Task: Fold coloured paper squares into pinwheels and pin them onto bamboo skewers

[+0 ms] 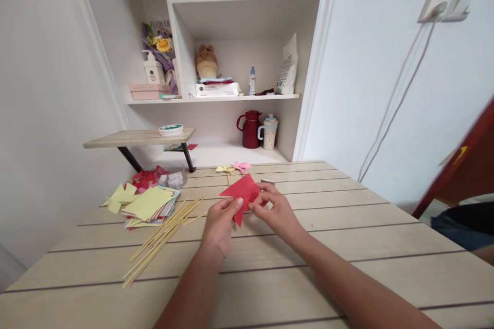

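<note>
A folded red paper sheet (243,193) is held just above the wooden table (347,247), between both hands. My left hand (219,221) pinches its lower left edge with thumb and fingers closed. The right edge of the sheet is gripped by my right hand (275,208), fingers curled over the paper. A bundle of thin wooden sticks (162,239) lies to the left of my left hand. Beyond it sits a stack of coloured paper squares (150,205), yellow on top.
Two small paper pinwheels, yellow (225,169) and pink (242,166), lie at the table's far edge. Red paper scraps (144,179) and a clear container (173,179) sit far left. A shelf unit behind holds a red jug (250,129) and a cup (268,132). A small raised stand (139,138) stands left.
</note>
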`<state>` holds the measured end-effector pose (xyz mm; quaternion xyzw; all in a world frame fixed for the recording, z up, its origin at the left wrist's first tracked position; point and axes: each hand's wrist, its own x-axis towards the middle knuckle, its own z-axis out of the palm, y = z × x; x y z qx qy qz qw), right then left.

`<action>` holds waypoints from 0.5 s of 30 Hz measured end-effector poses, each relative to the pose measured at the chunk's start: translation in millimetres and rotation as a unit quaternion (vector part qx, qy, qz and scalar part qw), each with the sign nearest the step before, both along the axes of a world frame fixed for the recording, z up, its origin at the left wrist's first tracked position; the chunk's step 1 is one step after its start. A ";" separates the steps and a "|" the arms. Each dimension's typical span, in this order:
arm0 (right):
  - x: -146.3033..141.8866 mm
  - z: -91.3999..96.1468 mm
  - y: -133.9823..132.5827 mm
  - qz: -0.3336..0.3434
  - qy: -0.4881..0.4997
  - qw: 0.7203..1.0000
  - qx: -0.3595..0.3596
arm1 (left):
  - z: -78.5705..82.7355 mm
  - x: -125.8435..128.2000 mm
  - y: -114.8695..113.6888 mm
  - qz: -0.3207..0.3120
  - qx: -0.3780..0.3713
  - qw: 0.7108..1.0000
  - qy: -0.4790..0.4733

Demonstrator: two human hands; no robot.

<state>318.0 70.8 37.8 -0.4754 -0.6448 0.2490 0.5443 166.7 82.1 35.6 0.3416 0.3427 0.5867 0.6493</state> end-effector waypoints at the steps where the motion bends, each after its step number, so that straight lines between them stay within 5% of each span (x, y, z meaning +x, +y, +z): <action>1: 0.0 0.3 0.0 0.002 0.001 1.000 0.000 | -0.1 0.3 0.2 0.003 0.001 1.000 -0.001; 15: -1.5 2.8 -2.2 0.009 -0.005 1.000 -0.005 | -3.7 1.1 3.1 0.054 0.057 0.992 0.101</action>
